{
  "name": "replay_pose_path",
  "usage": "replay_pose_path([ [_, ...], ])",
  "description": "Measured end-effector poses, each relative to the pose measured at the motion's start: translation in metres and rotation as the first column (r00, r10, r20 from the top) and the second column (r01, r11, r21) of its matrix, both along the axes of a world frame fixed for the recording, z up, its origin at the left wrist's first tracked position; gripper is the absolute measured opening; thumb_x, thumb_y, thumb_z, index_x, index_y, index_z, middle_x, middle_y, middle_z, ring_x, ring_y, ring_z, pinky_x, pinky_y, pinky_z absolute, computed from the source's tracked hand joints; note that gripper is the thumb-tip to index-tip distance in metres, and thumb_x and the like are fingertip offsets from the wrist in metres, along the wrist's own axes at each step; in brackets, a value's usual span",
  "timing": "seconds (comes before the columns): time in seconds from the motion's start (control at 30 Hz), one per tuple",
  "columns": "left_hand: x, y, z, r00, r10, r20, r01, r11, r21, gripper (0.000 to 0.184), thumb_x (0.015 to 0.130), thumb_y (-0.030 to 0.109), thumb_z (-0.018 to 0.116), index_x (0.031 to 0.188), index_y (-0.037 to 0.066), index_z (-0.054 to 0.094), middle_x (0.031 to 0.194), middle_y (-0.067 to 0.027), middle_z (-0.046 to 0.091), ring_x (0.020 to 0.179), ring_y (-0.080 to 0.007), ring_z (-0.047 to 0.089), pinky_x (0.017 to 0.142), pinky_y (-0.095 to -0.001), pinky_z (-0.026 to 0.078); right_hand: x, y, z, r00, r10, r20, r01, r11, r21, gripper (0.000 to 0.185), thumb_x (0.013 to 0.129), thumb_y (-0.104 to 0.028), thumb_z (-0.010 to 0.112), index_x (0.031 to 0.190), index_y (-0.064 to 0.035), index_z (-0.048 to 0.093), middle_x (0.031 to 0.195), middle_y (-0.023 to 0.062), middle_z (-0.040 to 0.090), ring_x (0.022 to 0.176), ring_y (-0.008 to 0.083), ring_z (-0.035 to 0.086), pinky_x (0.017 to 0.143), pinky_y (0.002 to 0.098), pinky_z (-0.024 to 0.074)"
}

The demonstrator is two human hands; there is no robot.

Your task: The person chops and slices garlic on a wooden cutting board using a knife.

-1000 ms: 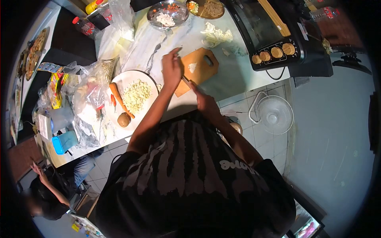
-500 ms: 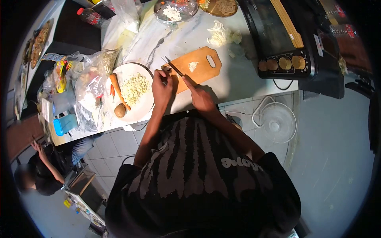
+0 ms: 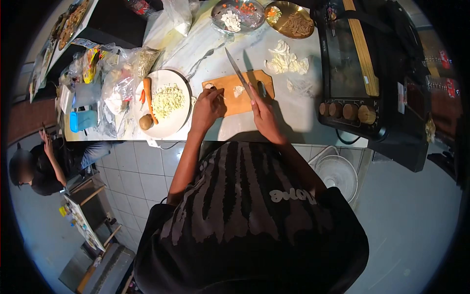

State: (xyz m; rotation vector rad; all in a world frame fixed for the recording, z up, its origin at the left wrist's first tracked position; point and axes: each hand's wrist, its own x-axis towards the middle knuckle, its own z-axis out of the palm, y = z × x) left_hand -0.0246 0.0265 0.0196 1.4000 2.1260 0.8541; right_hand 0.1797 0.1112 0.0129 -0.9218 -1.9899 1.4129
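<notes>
My right hand (image 3: 264,115) is closed on the handle of a knife (image 3: 236,67), whose blade points up and left above the wooden cutting board (image 3: 245,104). Over the board's left part is my left hand (image 3: 207,109), its fingers pinched together; what they hold, if anything, is too small to make out. A small pale piece (image 3: 209,86) lies at the board's upper left, beside the fingertips. Chopped pale bits (image 3: 238,91) lie mid-board. To the left, a white plate (image 3: 169,128) bears chopped pale vegetable (image 3: 168,100), a carrot (image 3: 148,96), red chillies and a round brown item (image 3: 146,122).
Behind the board are a metal plate (image 3: 215,22) and a gold-coloured plate (image 3: 268,28) of food, with pale leaves (image 3: 285,60) nearer. A black oven (image 3: 342,63) stands right, plastic bags (image 3: 120,83) left. A seated person (image 3: 46,166) is at lower left.
The knife has swung from low between my hands to a raised slant over the board. My hands have moved apart, and the view has shifted and turned.
</notes>
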Motion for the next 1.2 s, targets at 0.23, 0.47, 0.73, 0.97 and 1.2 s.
replay_pose_path([
  [0.23, -0.007, -0.004, -0.003, 0.99, -0.029, -0.138, 0.026, 0.999, -0.028, 0.033, 0.083, 0.006, 0.071, 0.115, 0.01, 0.074, 0.114, -0.0134, 0.069, 0.105, -0.033, 0.066, 0.091, -0.0407, 0.054, 0.009, 0.027, -0.01, 0.995, 0.091, -0.032, -0.09, 0.995, 0.04, 0.045, 0.107, -0.012, 0.044, 0.152, -0.0076, 0.04, 0.144, 0.0162, 0.054, 0.097, 0.0369, 0.067, 0.08, 0.0373, 0.0511],
  [0.47, 0.001, -0.01, -0.006, 0.977, 0.051, -0.209, -0.049, 0.999, 0.015, 0.028, 0.085, 0.016, 0.073, 0.111, 0.009, 0.074, 0.113, -0.0131, 0.07, 0.105, -0.0317, 0.066, 0.091, -0.0397, 0.054, 0.006, 0.036, -0.028, 0.984, 0.146, -0.102, -0.137, 0.986, 0.093, 0.047, 0.105, -0.012, 0.046, 0.152, -0.0131, 0.042, 0.097, 0.0174, 0.063, 0.058, 0.0221, 0.038, 0.057, 0.0348, 0.0405],
  [0.73, -0.002, 0.008, -0.006, 0.954, 0.043, -0.297, -0.038, 0.999, 0.024, 0.023, 0.085, 0.019, 0.075, 0.104, 0.007, 0.075, 0.092, -0.0125, 0.069, 0.083, -0.032, 0.067, 0.074, -0.0408, 0.055, 0.0, 0.033, -0.036, 0.992, 0.098, 0.084, -0.103, 0.993, 0.065, 0.045, 0.105, -0.018, 0.048, 0.151, -0.0164, 0.045, 0.08, 0.0229, 0.061, 0.058, 0.0359, 0.057, 0.057, 0.0425, 0.0445],
  [0.97, -0.016, 0.003, -0.006, 0.961, -0.094, -0.262, 0.111, 0.992, 0.053, 0.019, 0.086, 0.015, 0.073, 0.102, 0.007, 0.076, 0.091, -0.0137, 0.07, 0.083, -0.031, 0.068, 0.075, -0.0401, 0.055, -0.004, 0.027, -0.04, 0.998, -0.062, 0.007, 0.061, 0.996, 0.059, 0.043, 0.105, -0.021, 0.048, 0.149, -0.0167, 0.048, 0.066, 0.0216, 0.052, 0.057, 0.0371, 0.057, 0.056, 0.0443, 0.0434],
  [1.2, -0.02, 0.003, 0.002, 0.98, -0.061, -0.187, 0.067, 0.997, 0.024, 0.018, 0.083, 0.01, 0.072, 0.099, 0.005, 0.076, 0.088, -0.0153, 0.073, 0.077, -0.0327, 0.07, 0.073, -0.0403, 0.056, -0.01, 0.012, -0.037, 0.977, -0.19, 0.099, 0.183, 0.98, 0.079, 0.042, 0.106, -0.024, 0.047, 0.147, -0.0175, 0.049, 0.067, 0.0198, 0.053, 0.06, 0.0358, 0.057, 0.059, 0.0428, 0.0449],
])
